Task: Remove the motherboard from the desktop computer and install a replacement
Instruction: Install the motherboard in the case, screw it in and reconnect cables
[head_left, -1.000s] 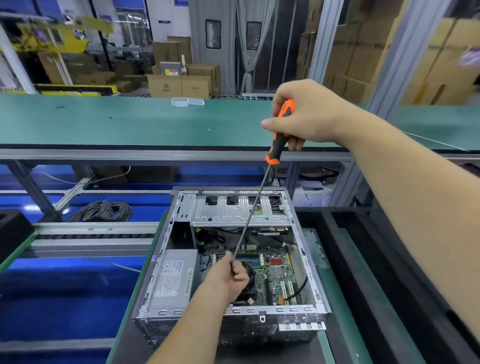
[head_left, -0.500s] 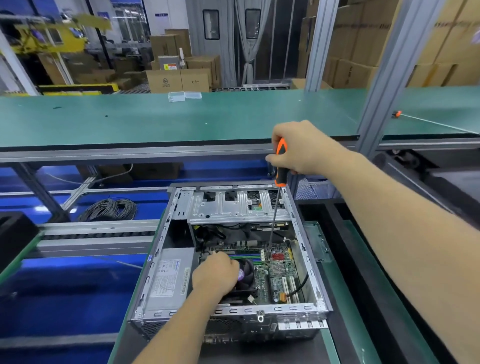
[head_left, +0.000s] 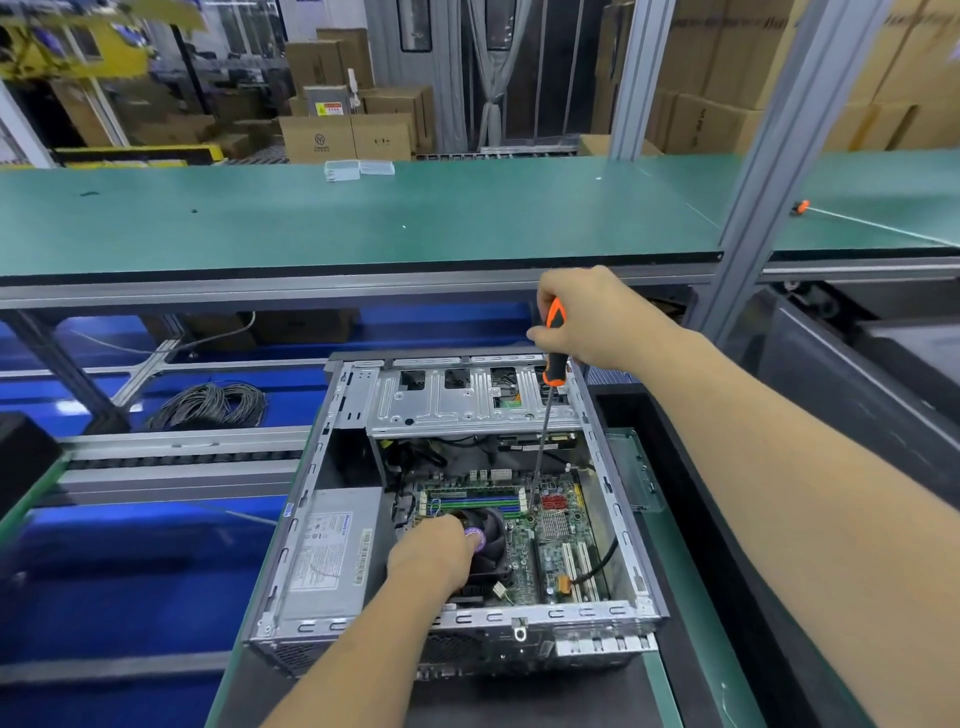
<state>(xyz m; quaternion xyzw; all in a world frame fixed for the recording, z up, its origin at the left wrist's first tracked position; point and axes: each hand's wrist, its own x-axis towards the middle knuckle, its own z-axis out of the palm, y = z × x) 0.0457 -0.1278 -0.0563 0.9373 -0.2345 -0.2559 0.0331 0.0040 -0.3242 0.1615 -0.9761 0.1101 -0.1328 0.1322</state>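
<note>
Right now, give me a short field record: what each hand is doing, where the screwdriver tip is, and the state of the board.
right hand: grips the screwdriver by its orange-black handle
screwdriver shaft: reaches down into the open case, tip at the motherboard beside the memory slots
left hand: rests on the CPU fan
motherboard: in the case, black cable plugged in
power supply: in place, left of the board

Orange-black screwdriver (head_left: 554, 343), green motherboard (head_left: 524, 564), grey power supply (head_left: 327, 553)
</note>
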